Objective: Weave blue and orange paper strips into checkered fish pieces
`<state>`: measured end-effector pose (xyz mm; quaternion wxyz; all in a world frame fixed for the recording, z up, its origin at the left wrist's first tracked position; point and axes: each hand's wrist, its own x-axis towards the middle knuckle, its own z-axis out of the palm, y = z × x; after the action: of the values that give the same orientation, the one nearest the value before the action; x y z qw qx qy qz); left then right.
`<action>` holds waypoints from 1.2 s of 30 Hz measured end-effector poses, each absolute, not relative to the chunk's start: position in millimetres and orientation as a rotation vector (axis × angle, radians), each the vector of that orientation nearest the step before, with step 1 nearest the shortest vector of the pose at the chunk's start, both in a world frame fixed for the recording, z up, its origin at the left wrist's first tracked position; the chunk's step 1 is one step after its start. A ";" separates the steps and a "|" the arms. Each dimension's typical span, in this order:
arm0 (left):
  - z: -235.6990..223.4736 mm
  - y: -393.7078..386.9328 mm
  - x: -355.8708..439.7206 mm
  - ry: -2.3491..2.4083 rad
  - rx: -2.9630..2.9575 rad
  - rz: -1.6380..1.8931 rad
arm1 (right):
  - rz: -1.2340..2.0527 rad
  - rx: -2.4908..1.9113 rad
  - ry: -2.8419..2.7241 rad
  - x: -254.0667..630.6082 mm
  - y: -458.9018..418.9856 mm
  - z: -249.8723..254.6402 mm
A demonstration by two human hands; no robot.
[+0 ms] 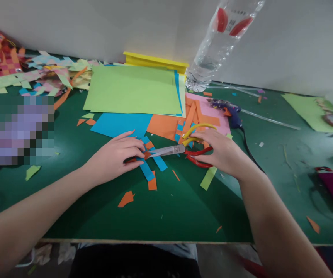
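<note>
My right hand [223, 151] grips a pair of scissors [174, 149] with red and yellow handles, blades pointing left. The blade tips reach woven blue and orange paper strips [152, 162] on the green table [166, 208]. My left hand [116, 156] presses down on the left side of those strips, fingers curled over them. Loose orange scraps [126, 198] lie just in front of the strips.
A stack of green, blue and yellow sheets [133, 89] lies behind my hands, with orange and pink paper [207, 114] beside it. A clear plastic bottle [218, 42] leans at the back. A glue gun [230, 112] and cord lie right. Paper scraps [39, 73] pile far left.
</note>
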<state>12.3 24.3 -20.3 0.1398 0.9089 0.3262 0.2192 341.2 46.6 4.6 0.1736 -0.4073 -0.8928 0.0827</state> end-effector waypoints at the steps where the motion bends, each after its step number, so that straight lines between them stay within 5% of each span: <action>1: -20.6 24.3 12.4 0.942 2.610 0.633 | 0.244 -1.150 -2.535 341.4 46.3 5.3; 36: -15.7 26.0 9.1 0.958 2.565 0.486 | 0.508 -1.243 -2.680 334.8 37.7 11.0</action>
<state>9.1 26.0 -15.7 0.1792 0.9075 0.3388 0.1720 334.8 37.7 11.0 0.0719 -0.4136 -0.8917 0.1690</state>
